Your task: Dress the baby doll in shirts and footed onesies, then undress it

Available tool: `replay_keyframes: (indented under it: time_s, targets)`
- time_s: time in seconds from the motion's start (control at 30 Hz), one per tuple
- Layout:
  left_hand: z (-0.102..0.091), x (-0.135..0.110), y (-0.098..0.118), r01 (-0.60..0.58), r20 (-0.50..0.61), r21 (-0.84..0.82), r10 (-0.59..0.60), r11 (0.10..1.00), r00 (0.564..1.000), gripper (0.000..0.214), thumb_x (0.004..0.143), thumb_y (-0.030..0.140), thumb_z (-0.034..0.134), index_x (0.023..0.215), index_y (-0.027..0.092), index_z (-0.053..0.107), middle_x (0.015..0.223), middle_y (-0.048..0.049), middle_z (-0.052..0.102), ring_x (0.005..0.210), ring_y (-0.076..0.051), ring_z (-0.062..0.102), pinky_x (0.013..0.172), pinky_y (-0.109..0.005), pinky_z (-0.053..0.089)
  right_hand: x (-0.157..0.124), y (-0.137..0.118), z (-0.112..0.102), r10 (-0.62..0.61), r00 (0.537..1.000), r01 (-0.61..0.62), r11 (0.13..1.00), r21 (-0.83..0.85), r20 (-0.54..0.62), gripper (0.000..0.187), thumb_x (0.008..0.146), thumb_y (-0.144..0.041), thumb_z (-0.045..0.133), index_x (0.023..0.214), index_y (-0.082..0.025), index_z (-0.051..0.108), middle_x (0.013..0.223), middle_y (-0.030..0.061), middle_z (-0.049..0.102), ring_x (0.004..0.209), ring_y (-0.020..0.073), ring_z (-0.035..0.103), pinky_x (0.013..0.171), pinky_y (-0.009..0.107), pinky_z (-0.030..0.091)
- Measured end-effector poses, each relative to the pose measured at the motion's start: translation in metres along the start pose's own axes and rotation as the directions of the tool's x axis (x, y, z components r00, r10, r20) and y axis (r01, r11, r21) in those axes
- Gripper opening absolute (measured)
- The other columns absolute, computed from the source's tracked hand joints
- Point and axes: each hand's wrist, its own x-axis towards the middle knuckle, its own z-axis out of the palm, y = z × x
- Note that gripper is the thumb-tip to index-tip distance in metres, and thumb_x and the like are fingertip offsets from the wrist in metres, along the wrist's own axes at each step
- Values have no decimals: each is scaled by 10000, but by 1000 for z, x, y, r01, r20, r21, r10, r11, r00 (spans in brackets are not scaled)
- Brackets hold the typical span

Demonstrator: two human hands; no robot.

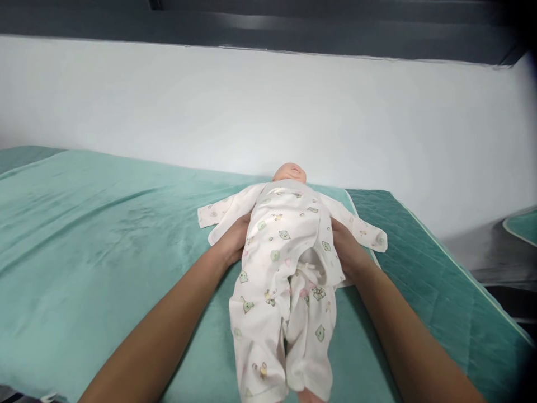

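A baby doll (289,172) lies on its back on a green mat (104,235), head toward the wall. It wears a white romper (285,263) printed with small green animals. My left hand (231,239) grips the doll's torso on its left side, fingers tucked under the cloth. My right hand (347,251) holds the other side of the torso the same way. The romper's sleeves spread out flat to both sides. The legs hang toward me at the bottom edge.
The green mat covers a wide table. A darker quilted green pad (432,280) lies under it on the right. A white wall (268,112) stands close behind the doll's head. The table's right edge (474,280) drops off to a dark floor.
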Motion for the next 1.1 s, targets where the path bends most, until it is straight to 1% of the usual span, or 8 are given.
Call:
replay_keyframes:
  time_s: [0.23,0.43,0.53,0.6,0.7,0.8,0.9,1.1]
  targets:
    - [3,3,-1,37,-36,-69,-40,997,999,417,690,236,716,1103,184,710,968,-90,760,969,-309,687,852,-428,553,0,1,3,-108,991,100,991,-84,-85,448,736,-369,706,1164,-237,681,1055,62,751,1047,285,656,852,398,536]
    - [1,7,-3,20,-14,-78,-21,997,1000,429,691,209,712,1120,195,700,1000,-79,758,970,-288,685,863,-413,551,7,10,-6,-27,999,25,999,-47,-38,511,692,-347,725,1190,-245,669,965,55,766,963,296,689,806,417,552]
    - [1,9,-4,7,-29,-73,-10,997,1000,461,672,190,719,1132,184,692,1009,-81,755,966,-277,686,854,-401,558,7,10,-9,12,999,-15,999,-48,-52,522,676,-318,743,1188,-243,673,969,66,767,948,309,695,784,412,557]
    - [1,9,-5,-10,-44,-79,7,997,999,499,646,164,725,1143,180,685,1019,-81,752,966,-275,687,845,-392,562,6,8,-10,31,999,-32,999,-32,-22,510,683,-300,738,1187,-243,677,989,68,766,949,309,697,784,410,556]
    - [2,9,-6,-37,-63,-95,31,995,998,521,638,155,724,1156,179,677,1025,-81,749,962,-277,688,835,-390,564,3,5,-10,29,999,-28,999,-15,36,476,708,-292,719,1181,-249,686,995,64,767,948,299,700,801,415,552]
    - [1,11,-9,-47,-44,-108,43,993,998,498,669,195,720,1166,183,677,1020,-86,749,950,-281,693,827,-399,564,3,5,-11,3,999,-2,1000,-26,49,434,718,-307,711,1148,-254,708,947,54,773,928,288,704,810,420,546]
    - [-2,15,-12,-60,10,-110,61,992,998,482,690,233,722,1168,188,680,1026,-88,749,952,-281,694,832,-399,562,8,7,-14,-55,998,56,997,-47,27,376,704,-306,718,1075,-249,739,902,42,775,900,277,700,804,414,540]
    - [-6,18,-13,-81,57,-122,88,989,994,488,701,254,729,1184,211,672,1059,-78,743,973,-262,687,853,-378,549,15,13,-16,-128,987,110,979,-172,-99,273,702,-330,696,951,-230,747,895,34,766,885,260,666,794,384,511]
